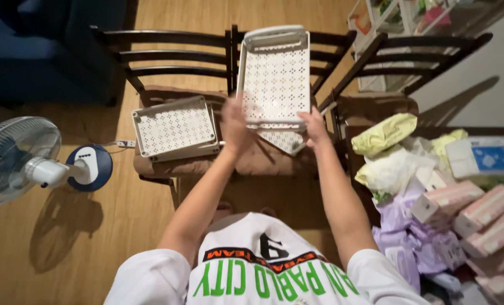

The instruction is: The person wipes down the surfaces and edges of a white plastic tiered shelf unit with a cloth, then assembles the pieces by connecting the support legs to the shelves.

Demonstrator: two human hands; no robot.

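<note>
Both my hands hold up a white perforated plastic tray [275, 76], tilted upright over a cushioned chair seat [263, 161]. My left hand [234, 129] grips the tray's lower left edge. My right hand [314, 125] grips its lower right corner. A second white perforated tray [174, 126] lies flat on the seat to the left. Part of a third perforated piece [286, 141] shows on the seat under the held tray.
Dark wooden chairs [167, 53] stand side by side on a wood floor. A white and blue standing fan [20, 161] is at the left. At the right lie pink and white packs [486, 212], purple packets [401, 240] and plastic bags [383, 134].
</note>
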